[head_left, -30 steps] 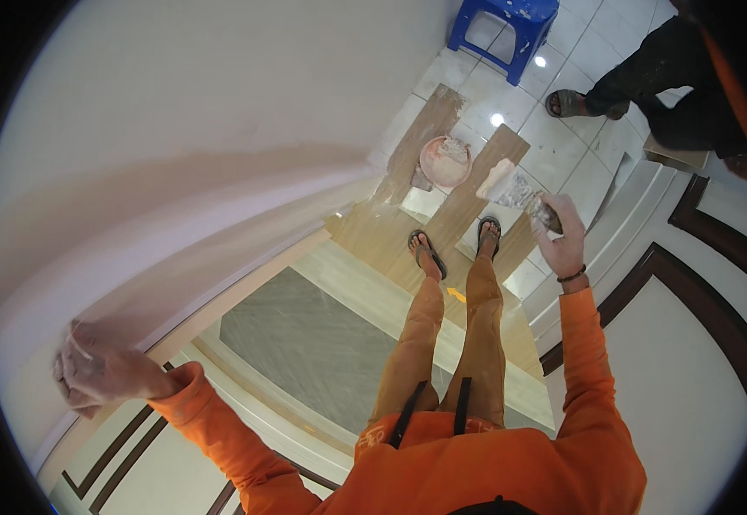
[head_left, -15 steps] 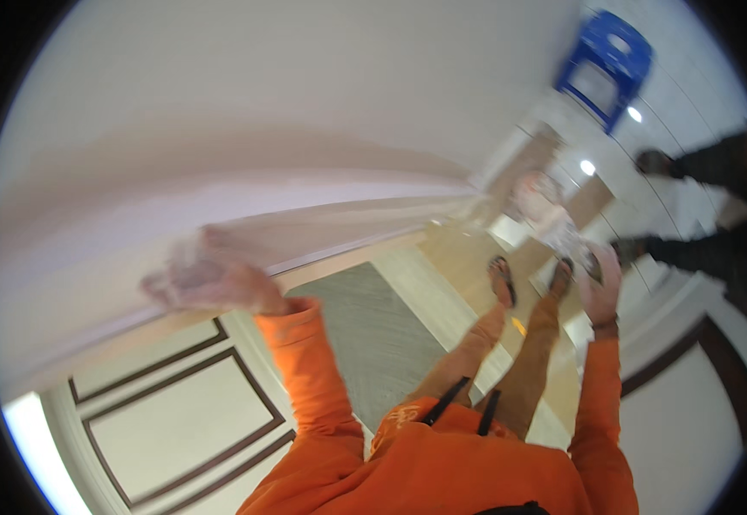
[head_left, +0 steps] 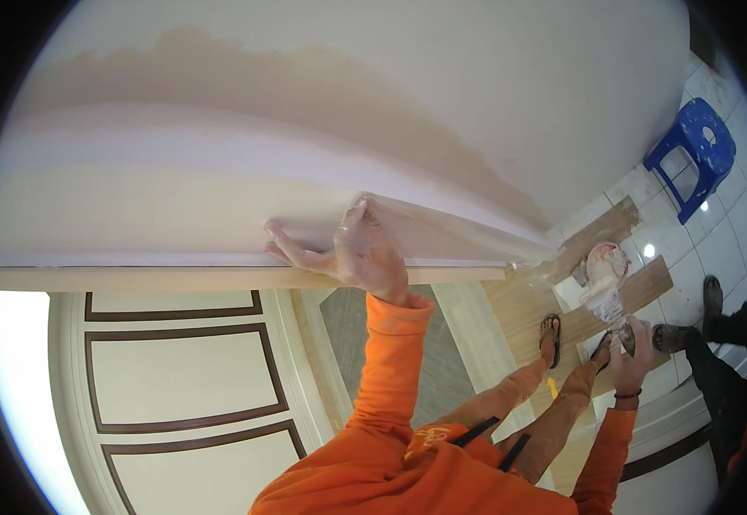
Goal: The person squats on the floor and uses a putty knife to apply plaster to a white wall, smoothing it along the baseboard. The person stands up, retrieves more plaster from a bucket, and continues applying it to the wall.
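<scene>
My left hand (head_left: 369,253) is against the wall's edge, thumb and forefinger pinching the end of a thin translucent film strip (head_left: 450,230). Its other fingers stick out to the left. From the pinch, the strip runs along the wall edge toward the right, narrowing with distance. Low on the right, my right hand (head_left: 633,360) is closed around a dark, rounded object (head_left: 624,335) whose kind I cannot make out. Crumpled whitish film (head_left: 601,300) shows just beyond it, seemingly next to that object. Whether the film and object are joined is unclear.
A bucket (head_left: 607,263) with pinkish-white contents stands on the floor beside brown boards (head_left: 648,283). Farther right is a blue plastic stool (head_left: 701,142). Another person's dark-trousered legs (head_left: 708,365) are close to my right hand. Panelled cream doors (head_left: 184,378) are at lower left.
The view has swung, so the wall edge lies more level. My left hand, blurred before, now appears sharp, farther right in the picture, pinching the strip. My right hand still grips the dark object.
</scene>
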A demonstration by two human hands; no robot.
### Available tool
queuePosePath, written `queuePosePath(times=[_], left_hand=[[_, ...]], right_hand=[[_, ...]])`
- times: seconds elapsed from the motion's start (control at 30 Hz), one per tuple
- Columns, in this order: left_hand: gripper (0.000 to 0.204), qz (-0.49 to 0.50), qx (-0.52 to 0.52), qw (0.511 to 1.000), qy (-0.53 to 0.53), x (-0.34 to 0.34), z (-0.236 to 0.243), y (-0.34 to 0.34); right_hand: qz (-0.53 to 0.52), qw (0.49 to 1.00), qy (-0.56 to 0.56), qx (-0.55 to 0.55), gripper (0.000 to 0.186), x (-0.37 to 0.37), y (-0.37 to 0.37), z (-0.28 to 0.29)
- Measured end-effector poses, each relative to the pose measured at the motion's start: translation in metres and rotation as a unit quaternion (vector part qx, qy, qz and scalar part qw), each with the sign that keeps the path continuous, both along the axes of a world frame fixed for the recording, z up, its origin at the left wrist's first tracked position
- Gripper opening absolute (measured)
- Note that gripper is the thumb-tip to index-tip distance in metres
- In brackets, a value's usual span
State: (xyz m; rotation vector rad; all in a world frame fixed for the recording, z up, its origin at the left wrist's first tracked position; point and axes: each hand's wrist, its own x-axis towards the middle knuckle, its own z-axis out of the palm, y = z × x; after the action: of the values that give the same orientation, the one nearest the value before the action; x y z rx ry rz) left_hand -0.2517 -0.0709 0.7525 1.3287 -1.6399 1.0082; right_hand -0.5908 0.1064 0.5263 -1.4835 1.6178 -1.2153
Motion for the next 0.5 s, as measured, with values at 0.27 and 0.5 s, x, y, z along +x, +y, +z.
queuePosePath(times=[0.27,0.5], left_hand=[[0.027,0.019,0.003,1.0,-0.022,0.002,-0.005,0.001],[0.04,0.018,0.013,0.998,-0.05,0.005,-0.012,-0.005]], right_hand=[[0.01,1.0,-0.021,0.015,0.044,0.024,-0.006,0.007],[0.004,1.0,-0.023,0.003,0.042,0.022,-0.01,0.003]])
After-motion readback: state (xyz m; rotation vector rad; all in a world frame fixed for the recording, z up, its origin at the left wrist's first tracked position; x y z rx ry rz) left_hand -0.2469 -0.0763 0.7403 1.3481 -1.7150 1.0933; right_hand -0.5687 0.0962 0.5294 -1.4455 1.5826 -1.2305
